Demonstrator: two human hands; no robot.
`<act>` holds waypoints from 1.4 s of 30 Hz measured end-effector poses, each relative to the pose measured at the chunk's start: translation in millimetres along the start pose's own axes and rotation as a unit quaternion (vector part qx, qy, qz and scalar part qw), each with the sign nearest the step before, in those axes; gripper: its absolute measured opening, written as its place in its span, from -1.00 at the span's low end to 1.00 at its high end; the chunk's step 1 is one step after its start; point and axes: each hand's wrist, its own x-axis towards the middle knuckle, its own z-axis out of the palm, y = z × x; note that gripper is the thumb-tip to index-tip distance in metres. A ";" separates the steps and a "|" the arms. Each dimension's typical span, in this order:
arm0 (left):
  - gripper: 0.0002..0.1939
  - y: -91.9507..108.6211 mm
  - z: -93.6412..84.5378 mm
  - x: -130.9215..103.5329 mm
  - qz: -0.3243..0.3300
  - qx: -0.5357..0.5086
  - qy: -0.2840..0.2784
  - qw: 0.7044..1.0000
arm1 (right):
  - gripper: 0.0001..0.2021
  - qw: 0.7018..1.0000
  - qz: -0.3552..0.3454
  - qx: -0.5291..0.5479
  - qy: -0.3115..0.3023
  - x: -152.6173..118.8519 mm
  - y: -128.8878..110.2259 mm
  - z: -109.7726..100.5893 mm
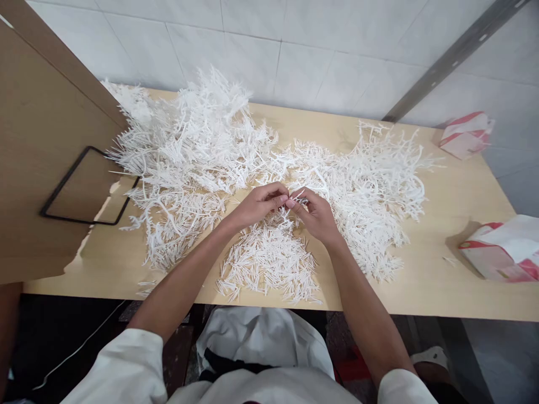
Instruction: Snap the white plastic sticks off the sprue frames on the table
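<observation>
Brown cardboard (46, 151), left edge of frame, cut off; whether a box, and its contents, not visible to me. Red-and-white packets at right on the desk (433, 241): upper packet (466, 134), lower packet (505, 247) cut off; contents unseen. White strands (189, 140) heaped across centre, individually hard to separate. Wrists angle inward: right hand (310, 212) pinched on a slim white piece (297, 195), mid-frame; left hand (263, 203) curled, fingertips meeting the right's, grip unclear.

Thin white piece (300, 194) partly hidden by fingers (278, 200), shape indeterminable; brown cardboard panel (50, 140) cut off at left edge; red-and-white paper packet (501, 253) cut off at right.
</observation>
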 end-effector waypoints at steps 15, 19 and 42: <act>-0.72 -0.7 -9.7 3.0 0.035 0.070 0.114 0.990 | -0.83 0.999 0.033 -0.005 0.043 -3.1 0.1 5.8; -0.78 3.8 -4.0 0.5 0.049 0.110 0.038 0.992 | -0.82 0.999 0.027 0.003 0.034 -2.4 4.1 4.4; -0.84 5.1 -3.2 -0.2 0.037 0.026 0.054 0.998 | -0.79 0.994 0.030 0.016 0.105 -1.4 -2.1 14.9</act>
